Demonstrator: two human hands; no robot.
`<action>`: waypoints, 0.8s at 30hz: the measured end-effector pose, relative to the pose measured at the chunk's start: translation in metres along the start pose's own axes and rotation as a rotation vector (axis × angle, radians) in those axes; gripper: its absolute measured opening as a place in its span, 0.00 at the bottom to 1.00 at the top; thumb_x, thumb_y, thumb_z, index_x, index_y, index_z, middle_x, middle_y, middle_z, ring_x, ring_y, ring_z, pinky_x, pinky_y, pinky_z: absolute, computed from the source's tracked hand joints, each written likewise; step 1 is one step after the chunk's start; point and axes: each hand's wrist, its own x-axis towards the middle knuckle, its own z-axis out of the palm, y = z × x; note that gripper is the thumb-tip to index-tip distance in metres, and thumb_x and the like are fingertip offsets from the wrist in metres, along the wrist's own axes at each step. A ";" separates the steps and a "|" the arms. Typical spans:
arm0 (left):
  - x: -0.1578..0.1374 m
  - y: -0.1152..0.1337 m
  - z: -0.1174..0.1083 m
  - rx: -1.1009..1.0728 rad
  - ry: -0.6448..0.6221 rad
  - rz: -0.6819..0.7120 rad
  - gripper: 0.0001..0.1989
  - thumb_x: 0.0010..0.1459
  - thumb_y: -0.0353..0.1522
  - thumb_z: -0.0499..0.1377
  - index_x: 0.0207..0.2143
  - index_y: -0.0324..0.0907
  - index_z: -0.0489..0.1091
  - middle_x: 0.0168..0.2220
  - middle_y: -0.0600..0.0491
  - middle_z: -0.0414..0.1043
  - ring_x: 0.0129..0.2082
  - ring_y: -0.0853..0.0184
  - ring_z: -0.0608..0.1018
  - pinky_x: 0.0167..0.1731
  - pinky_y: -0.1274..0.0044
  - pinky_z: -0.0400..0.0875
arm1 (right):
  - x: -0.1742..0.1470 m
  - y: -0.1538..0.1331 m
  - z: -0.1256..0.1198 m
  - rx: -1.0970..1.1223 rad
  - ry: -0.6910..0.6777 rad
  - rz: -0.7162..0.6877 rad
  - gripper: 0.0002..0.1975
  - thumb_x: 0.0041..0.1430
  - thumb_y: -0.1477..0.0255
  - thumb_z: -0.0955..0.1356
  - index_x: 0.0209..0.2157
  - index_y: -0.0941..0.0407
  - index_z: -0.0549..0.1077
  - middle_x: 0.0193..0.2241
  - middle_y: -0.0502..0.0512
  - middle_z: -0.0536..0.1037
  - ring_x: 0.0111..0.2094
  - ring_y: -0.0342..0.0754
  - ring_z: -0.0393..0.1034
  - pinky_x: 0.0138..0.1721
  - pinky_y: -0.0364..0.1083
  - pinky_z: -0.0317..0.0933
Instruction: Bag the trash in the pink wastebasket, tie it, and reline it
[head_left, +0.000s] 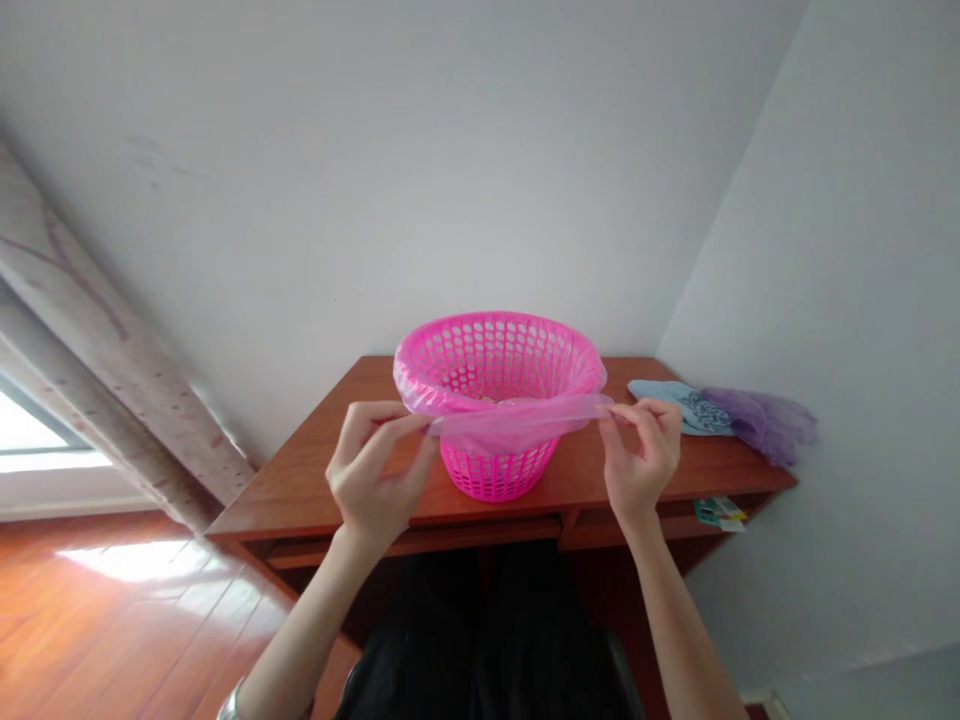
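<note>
A bright pink plastic basket (499, 475) with a pierced wall stands upright on the brown desk. A thin, see-through pink plastic bag (517, 418) lines it, and its edge is folded over the rim at the back and sides. At the front left, my left hand (379, 465) pinches the bag's edge between thumb and fingers. My right hand (641, 450) pinches the same edge at the front right. Between both hands the edge is stretched in a straight band before the basket's front rim. What lies at the basket's bottom is hard to make out.
The desk (322, 460) stands against a pale wall (480, 160). On its right lie a light blue cloth (675, 400) and a purple sheer cloth (772, 420). Small packets (720, 513) sit in the shelf below. A curtain (97, 330) hangs at the left.
</note>
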 end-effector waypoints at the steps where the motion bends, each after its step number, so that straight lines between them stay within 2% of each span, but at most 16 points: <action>1: 0.009 0.005 0.000 -0.003 0.000 -0.012 0.10 0.43 0.24 0.70 0.30 0.45 0.80 0.33 0.51 0.71 0.35 0.65 0.72 0.43 0.74 0.71 | 0.005 0.000 0.000 -0.004 -0.003 -0.028 0.03 0.56 0.70 0.71 0.32 0.55 0.75 0.32 0.53 0.68 0.36 0.45 0.64 0.42 0.47 0.62; 4: 0.043 0.015 0.003 -0.083 -0.142 -0.121 0.03 0.48 0.27 0.68 0.27 0.42 0.77 0.30 0.52 0.72 0.32 0.67 0.72 0.38 0.75 0.71 | 0.025 -0.001 0.001 0.106 -0.040 0.051 0.07 0.59 0.68 0.69 0.31 0.57 0.73 0.33 0.54 0.72 0.38 0.46 0.67 0.43 0.48 0.63; 8: 0.093 0.003 0.013 -0.256 -0.450 -0.361 0.06 0.51 0.29 0.66 0.25 0.35 0.75 0.21 0.51 0.71 0.22 0.71 0.71 0.21 0.81 0.64 | 0.064 0.005 0.008 0.278 -0.262 0.282 0.10 0.57 0.65 0.69 0.30 0.58 0.72 0.28 0.52 0.73 0.31 0.43 0.68 0.36 0.44 0.63; 10: 0.116 -0.011 0.020 -0.327 -0.545 -0.503 0.07 0.52 0.29 0.66 0.24 0.35 0.75 0.18 0.52 0.68 0.18 0.74 0.68 0.16 0.83 0.58 | 0.086 0.014 0.017 0.408 -0.372 0.391 0.10 0.55 0.66 0.71 0.29 0.58 0.71 0.22 0.49 0.70 0.25 0.40 0.65 0.30 0.41 0.61; 13: 0.147 -0.032 0.025 -0.367 -0.688 -0.670 0.08 0.54 0.29 0.65 0.23 0.35 0.74 0.13 0.57 0.57 0.12 0.79 0.58 0.13 0.85 0.46 | 0.118 0.032 0.033 0.556 -0.502 0.524 0.12 0.51 0.66 0.72 0.26 0.58 0.68 0.15 0.43 0.60 0.16 0.36 0.54 0.20 0.38 0.51; 16: 0.178 -0.055 0.021 -0.337 -0.863 -0.818 0.13 0.57 0.30 0.64 0.21 0.36 0.69 0.13 0.61 0.49 0.11 0.82 0.51 0.13 0.87 0.38 | 0.145 0.057 0.046 0.481 -0.698 0.585 0.15 0.49 0.63 0.73 0.27 0.58 0.67 0.13 0.40 0.54 0.14 0.33 0.44 0.17 0.37 0.38; 18: 0.197 -0.072 0.015 -0.278 -0.937 -0.907 0.18 0.57 0.32 0.64 0.18 0.37 0.64 0.13 0.62 0.49 0.12 0.82 0.52 0.12 0.87 0.40 | 0.160 0.079 0.050 0.381 -0.854 0.599 0.17 0.51 0.58 0.71 0.27 0.59 0.68 0.13 0.40 0.52 0.14 0.33 0.42 0.18 0.37 0.36; 21: 0.219 -0.098 0.010 -0.185 -1.032 -0.919 0.21 0.59 0.35 0.62 0.16 0.37 0.63 0.12 0.60 0.54 0.12 0.80 0.56 0.11 0.86 0.49 | 0.174 0.110 0.055 0.164 -1.053 0.595 0.21 0.56 0.55 0.66 0.26 0.61 0.69 0.15 0.44 0.57 0.16 0.34 0.46 0.19 0.38 0.42; 22: 0.223 -0.106 0.010 -0.138 -1.083 -0.883 0.19 0.59 0.33 0.62 0.17 0.36 0.65 0.12 0.59 0.57 0.12 0.79 0.58 0.11 0.86 0.51 | 0.177 0.118 0.057 0.074 -1.118 0.562 0.21 0.58 0.56 0.65 0.25 0.61 0.70 0.16 0.46 0.60 0.17 0.35 0.49 0.20 0.39 0.45; 24: 0.227 -0.117 0.016 0.006 -1.186 -0.784 0.15 0.54 0.22 0.62 0.16 0.33 0.67 0.11 0.59 0.60 0.11 0.80 0.59 0.10 0.87 0.50 | 0.180 0.129 0.063 -0.107 -1.271 0.434 0.21 0.60 0.58 0.62 0.23 0.61 0.69 0.17 0.49 0.64 0.19 0.37 0.53 0.23 0.40 0.51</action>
